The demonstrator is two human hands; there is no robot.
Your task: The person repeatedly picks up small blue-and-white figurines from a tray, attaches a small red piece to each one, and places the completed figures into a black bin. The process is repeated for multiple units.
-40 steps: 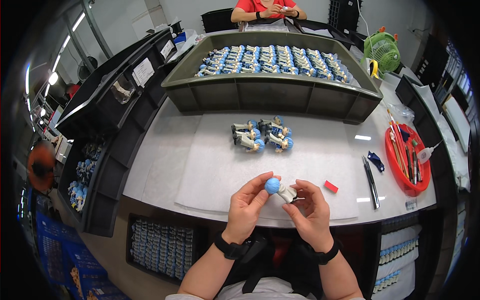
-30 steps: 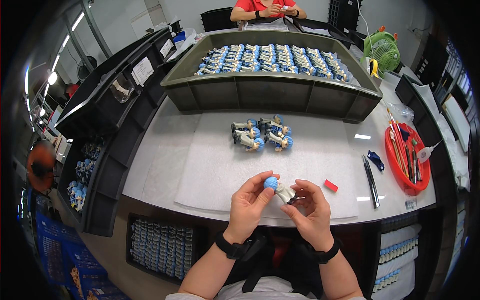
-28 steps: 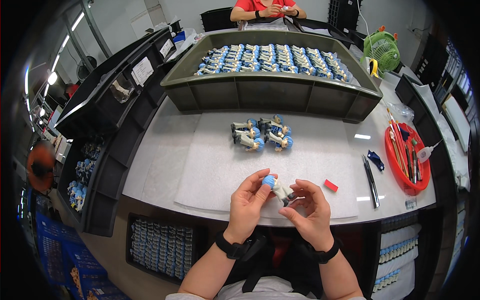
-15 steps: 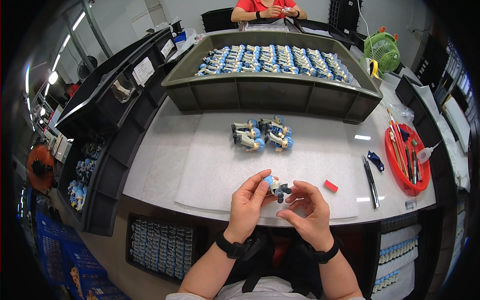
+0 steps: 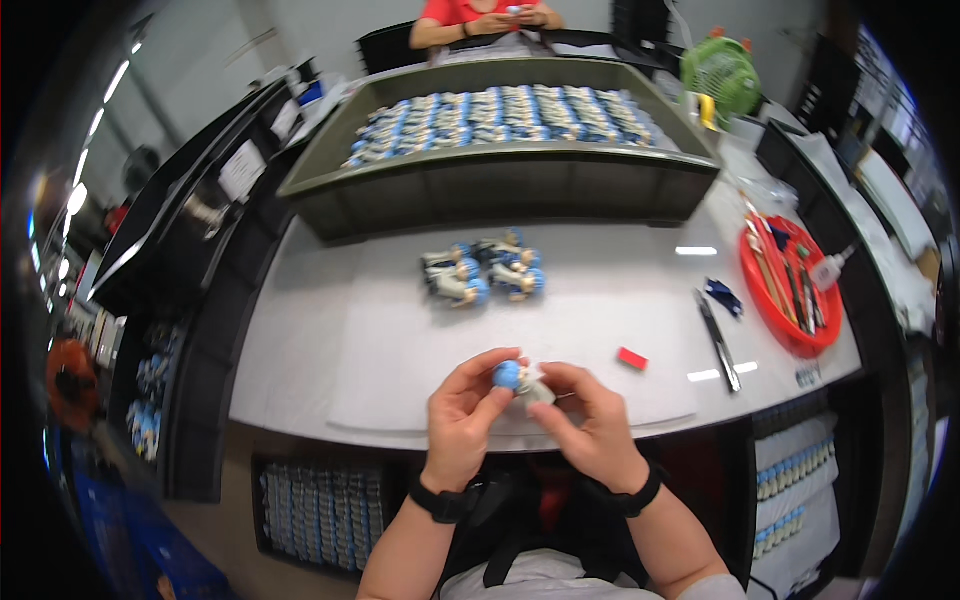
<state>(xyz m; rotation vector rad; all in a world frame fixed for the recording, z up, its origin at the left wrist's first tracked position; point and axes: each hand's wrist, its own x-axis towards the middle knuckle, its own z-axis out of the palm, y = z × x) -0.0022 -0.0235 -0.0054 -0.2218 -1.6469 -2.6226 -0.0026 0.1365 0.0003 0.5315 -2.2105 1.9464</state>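
Between my two hands, above the front of the white foam mat (image 5: 385, 370), is a small figurine (image 5: 533, 392) with a blue head and a pale body. The fingers of my left hand (image 5: 466, 410) are closed around its blue head. My right hand (image 5: 592, 418) pinches the pale lower part, its thumb in front; the figurine's legs are hidden there. Farther back on the mat lies a small cluster of similar figurines (image 5: 466, 293) on their sides. To the right of my right hand rests a small red block (image 5: 632, 358).
A large grey-green crate (image 5: 500, 190) full of figurines spans the back. At right lie a black pen-like tool (image 5: 718, 342), a dark blue piece (image 5: 724, 297) and a red basket (image 5: 790, 338) of brushes. Black bins (image 5: 190, 400) line the left. Across the table sits a co-worker (image 5: 480, 22).
The figurine has turned in my hands so its blue head shows more and its legs are hidden. My right hand has closed onto it. The whole view has shifted.
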